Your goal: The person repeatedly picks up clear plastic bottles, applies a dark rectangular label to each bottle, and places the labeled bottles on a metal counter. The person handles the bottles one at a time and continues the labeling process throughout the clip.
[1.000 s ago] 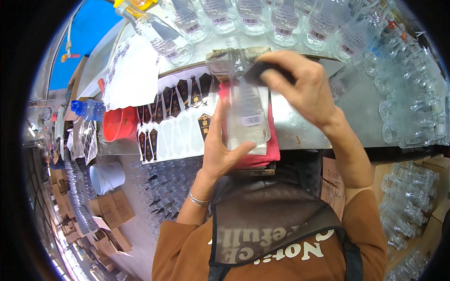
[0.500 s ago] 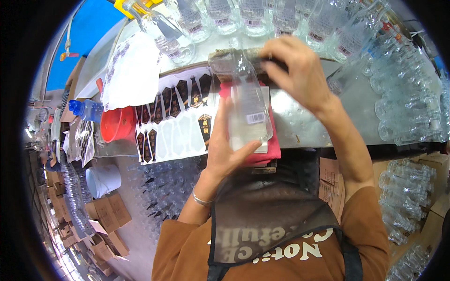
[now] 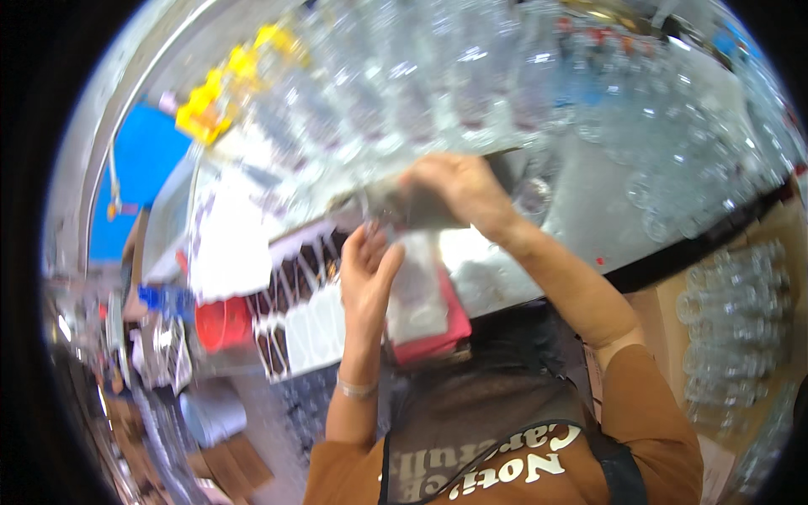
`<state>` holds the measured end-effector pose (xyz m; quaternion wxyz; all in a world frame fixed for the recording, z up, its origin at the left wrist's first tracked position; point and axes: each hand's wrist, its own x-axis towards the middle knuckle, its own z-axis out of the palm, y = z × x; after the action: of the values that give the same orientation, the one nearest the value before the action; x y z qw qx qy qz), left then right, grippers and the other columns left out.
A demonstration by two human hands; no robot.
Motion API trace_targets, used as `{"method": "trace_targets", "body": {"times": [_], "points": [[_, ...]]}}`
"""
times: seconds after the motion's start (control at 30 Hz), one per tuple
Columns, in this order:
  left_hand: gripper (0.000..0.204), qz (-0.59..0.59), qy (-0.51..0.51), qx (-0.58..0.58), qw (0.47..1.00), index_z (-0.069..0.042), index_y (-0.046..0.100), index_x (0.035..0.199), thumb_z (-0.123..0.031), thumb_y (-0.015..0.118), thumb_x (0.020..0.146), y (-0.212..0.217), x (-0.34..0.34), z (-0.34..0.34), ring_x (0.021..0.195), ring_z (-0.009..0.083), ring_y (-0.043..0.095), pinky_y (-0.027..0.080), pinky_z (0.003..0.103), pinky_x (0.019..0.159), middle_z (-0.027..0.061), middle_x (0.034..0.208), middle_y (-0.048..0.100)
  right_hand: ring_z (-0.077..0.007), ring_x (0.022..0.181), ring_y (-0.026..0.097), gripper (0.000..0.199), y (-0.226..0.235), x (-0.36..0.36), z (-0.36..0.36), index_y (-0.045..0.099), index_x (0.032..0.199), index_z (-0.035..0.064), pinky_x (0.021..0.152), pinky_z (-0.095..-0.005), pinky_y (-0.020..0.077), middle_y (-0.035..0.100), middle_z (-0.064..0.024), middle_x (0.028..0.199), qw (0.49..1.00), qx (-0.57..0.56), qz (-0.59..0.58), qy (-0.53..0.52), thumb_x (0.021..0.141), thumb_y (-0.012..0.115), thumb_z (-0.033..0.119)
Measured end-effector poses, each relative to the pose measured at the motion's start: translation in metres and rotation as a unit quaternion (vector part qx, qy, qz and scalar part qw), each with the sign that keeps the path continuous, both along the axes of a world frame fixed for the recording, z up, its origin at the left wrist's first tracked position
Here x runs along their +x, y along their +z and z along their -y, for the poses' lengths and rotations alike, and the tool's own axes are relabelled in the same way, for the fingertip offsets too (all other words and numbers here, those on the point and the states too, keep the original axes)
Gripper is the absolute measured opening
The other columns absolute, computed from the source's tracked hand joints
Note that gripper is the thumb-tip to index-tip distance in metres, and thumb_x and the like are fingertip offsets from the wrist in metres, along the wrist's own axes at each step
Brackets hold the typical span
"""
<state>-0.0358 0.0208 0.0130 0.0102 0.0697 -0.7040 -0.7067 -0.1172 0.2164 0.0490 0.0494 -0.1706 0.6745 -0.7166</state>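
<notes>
A clear glass bottle (image 3: 415,282) lies on a white pad over a folded pink cloth (image 3: 456,318), its neck end pointing away from me; motion blur softens its outline. My left hand (image 3: 367,265) is at the bottle's left side near the shoulder, fingers curled and thumb raised against the glass. Farther off and to the right, my right hand (image 3: 461,187) is bent over the grey block at the bottle's neck end. Its fingers are smeared, and whatever is in them cannot be made out. Left of the bottle lies a sheet of black tie-shaped labels (image 3: 295,273), partly peeled away.
Labelled glass bottles (image 3: 404,93) stand in a row at the back, with more bottles (image 3: 673,160) lying at right. White paper sheets (image 3: 231,236), a red bucket (image 3: 223,324) and a blue-capped container (image 3: 164,300) are at left. Boxed bottles (image 3: 732,320) sit below the table's right edge.
The view has shifted and blurred. My left hand has moved from the bottle's base up toward its shoulder. My right hand still hovers by the neck end, now lower over the block.
</notes>
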Motion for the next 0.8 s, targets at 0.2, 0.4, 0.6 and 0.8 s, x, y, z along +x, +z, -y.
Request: {"method": "trace_targets", "body": {"times": [0.2, 0.4, 0.6, 0.8], "points": [[0.072, -0.19, -0.119, -0.249, 0.942, 0.004, 0.049, 0.142, -0.01, 0.08, 0.078, 0.045, 0.057, -0.037, 0.123, 0.0285, 0.061, 0.046, 0.039, 0.106, 0.0192, 0.131, 0.062, -0.0176, 0.082, 0.07, 0.035, 0.062, 0.078, -0.043, 0.065, 0.115, 0.0024, 0.072, -0.0304, 0.0528, 0.072, -0.0136, 0.093, 0.981, 0.141, -0.114, 0.066, 0.092, 0.073, 0.027], [0.081, -0.216, -0.177, -0.253, 0.926, 0.006, 0.04, 0.149, -0.036, 0.075, 0.09, 0.044, 0.059, -0.041, 0.136, 0.0327, 0.051, 0.036, 0.043, 0.115, 0.0212, 0.146, 0.053, -0.0189, 0.067, 0.065, 0.038, 0.068, 0.116, -0.12, 0.066, 0.109, 0.0032, 0.062, -0.0338, 0.0502, 0.068, -0.0113, 0.078, 0.951, 0.115, -0.206, -0.2, 0.087, 0.076, 0.033], [0.07, -0.142, -0.169, -0.257, 0.941, 0.0, 0.046, 0.148, -0.013, 0.075, 0.086, 0.037, 0.059, -0.05, 0.129, 0.0319, 0.057, 0.044, 0.043, 0.108, 0.0196, 0.143, 0.056, -0.0209, 0.06, 0.06, 0.034, 0.068, 0.046, -0.202, 0.067, 0.104, 0.0064, 0.058, -0.0369, 0.0452, 0.068, -0.0126, 0.075, 0.846, 0.323, -0.21, -0.368, 0.087, 0.074, 0.035], [0.065, -0.113, -0.178, -0.283, 0.936, 0.0, 0.049, 0.145, 0.002, 0.071, 0.083, 0.032, 0.045, -0.063, 0.123, 0.0287, 0.062, 0.05, 0.039, 0.103, 0.0168, 0.14, 0.058, -0.0385, 0.081, 0.068, 0.044, 0.009, -0.074, -0.221, 0.068, 0.105, 0.0051, 0.072, -0.0451, 0.0512, 0.071, -0.0204, 0.086, 0.844, 0.332, -0.216, -0.362, 0.086, 0.071, 0.045]]}}
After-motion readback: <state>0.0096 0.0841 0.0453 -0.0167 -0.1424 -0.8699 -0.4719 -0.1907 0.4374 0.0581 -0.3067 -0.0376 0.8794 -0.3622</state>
